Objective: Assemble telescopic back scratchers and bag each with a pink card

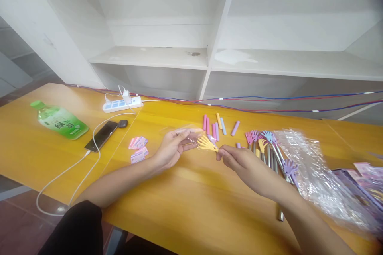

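The yellow back scratcher (207, 144) has a small claw-shaped head like an open hand, its prongs fanning toward ten o'clock, and it hangs level just above the worktop (191, 191). The left hand (173, 148) holds a thin clear plastic sleeve (187, 134) at the claw end, the sleeve's mouth around or against the prongs; which cannot be told. The right hand (239, 163) pinches the scratcher's near end at four o'clock, hiding the handle.

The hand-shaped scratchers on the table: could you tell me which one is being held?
The yellow scratcher, pinched between the left hand and right hand; the pink, blue and purple ones lie untouched on the table.
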`<action>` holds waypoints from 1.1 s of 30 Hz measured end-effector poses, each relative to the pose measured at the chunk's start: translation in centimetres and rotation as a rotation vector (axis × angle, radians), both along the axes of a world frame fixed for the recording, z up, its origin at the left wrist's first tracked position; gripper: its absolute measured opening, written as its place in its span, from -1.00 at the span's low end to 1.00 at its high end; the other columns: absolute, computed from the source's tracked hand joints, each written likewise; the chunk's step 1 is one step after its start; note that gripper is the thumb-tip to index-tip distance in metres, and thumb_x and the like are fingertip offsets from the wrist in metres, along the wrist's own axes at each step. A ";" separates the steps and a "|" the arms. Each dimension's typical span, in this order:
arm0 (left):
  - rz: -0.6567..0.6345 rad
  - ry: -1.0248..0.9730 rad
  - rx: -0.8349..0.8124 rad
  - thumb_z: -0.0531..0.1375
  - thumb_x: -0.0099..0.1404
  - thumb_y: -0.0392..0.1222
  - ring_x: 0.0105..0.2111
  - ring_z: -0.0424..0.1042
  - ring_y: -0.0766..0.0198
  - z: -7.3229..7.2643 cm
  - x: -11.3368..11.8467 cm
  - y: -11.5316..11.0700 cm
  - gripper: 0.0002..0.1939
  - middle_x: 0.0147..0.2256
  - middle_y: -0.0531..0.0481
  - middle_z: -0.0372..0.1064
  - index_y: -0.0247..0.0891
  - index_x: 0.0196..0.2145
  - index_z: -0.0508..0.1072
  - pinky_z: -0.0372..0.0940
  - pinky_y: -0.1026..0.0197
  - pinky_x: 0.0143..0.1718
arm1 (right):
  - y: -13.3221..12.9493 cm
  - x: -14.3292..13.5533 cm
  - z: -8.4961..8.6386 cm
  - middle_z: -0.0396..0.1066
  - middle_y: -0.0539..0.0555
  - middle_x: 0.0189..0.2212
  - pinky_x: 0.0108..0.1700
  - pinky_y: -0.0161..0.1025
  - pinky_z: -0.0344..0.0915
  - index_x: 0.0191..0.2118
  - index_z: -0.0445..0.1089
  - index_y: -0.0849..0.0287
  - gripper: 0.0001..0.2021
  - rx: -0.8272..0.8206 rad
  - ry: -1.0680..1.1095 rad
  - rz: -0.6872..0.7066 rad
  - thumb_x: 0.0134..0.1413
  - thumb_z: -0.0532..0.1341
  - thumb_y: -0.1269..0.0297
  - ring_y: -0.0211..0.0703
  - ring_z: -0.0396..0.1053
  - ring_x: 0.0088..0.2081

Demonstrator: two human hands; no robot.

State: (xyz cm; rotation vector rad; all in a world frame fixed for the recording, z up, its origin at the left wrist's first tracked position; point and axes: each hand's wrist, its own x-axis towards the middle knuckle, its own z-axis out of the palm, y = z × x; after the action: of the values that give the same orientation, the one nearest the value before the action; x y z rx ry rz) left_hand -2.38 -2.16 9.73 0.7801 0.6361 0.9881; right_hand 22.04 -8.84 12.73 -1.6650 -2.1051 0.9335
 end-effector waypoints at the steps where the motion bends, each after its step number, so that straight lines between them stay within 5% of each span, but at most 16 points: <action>1: -0.003 0.004 0.003 0.43 0.28 0.02 -0.08 0.60 0.10 0.0 0.0 0.0 -0.64 -0.08 -0.24 0.62 -0.35 -0.15 0.61 0.44 0.04 0.03 | 0.0 0.0 0.0 0.38 0.02 -0.38 -0.15 -0.21 0.21 -0.20 0.38 0.10 -0.42 0.001 0.008 0.001 0.49 -0.18 -0.21 -0.15 0.33 -0.31; 12: -0.011 0.006 0.005 0.44 0.28 -0.05 -0.11 0.61 0.14 0.2 0.1 -0.6 -0.64 -0.08 -0.23 0.61 -0.37 -0.10 0.59 0.48 0.05 0.05 | 0.0 -0.1 -0.3 0.38 0.02 -0.36 -0.23 -0.25 0.18 -0.22 0.33 0.13 -0.45 0.003 0.070 -0.017 0.49 -0.14 -0.22 -0.19 0.32 -0.34; 19: -0.040 -0.015 -0.018 0.44 0.28 -0.06 -0.04 0.60 0.08 0.4 0.2 -1.3 -0.62 -0.06 -0.22 0.60 -0.36 -0.05 0.59 0.43 -0.10 0.16 | 0.2 -0.3 -1.3 0.41 0.02 -0.35 0.18 -0.08 0.23 -0.13 0.39 0.10 -0.48 0.050 0.079 -0.032 0.50 -0.14 -0.16 -0.16 0.37 -0.29; 25: -0.001 -0.037 -0.010 0.47 0.24 -0.11 -0.04 0.56 0.14 0.9 0.0 -1.2 -0.71 -0.02 -0.15 0.56 -0.32 -0.16 0.61 0.47 -0.02 0.09 | 0.4 -0.4 -1.0 0.41 0.06 -0.38 -0.02 -0.17 0.35 -0.24 0.38 0.13 -0.47 0.108 0.106 -0.056 0.47 -0.09 -0.18 -0.15 0.36 -0.33; 33: 0.014 -0.062 -0.051 0.48 0.23 -0.13 -0.14 0.55 0.23 1.3 -0.4 -0.6 -0.76 -0.23 -0.02 0.51 -0.32 -0.25 0.59 0.49 0.05 0.03 | 0.4 -0.4 -1.0 0.40 0.06 -0.39 -0.15 -0.23 0.31 -0.26 0.37 0.14 -0.47 0.152 0.129 -0.042 0.48 -0.09 -0.17 -0.16 0.34 -0.34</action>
State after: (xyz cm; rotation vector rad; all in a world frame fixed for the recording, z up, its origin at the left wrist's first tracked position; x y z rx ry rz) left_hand -2.77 -2.71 11.06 0.6984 0.6114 1.0018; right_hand 21.65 -8.46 11.76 -1.5253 -1.9958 0.8229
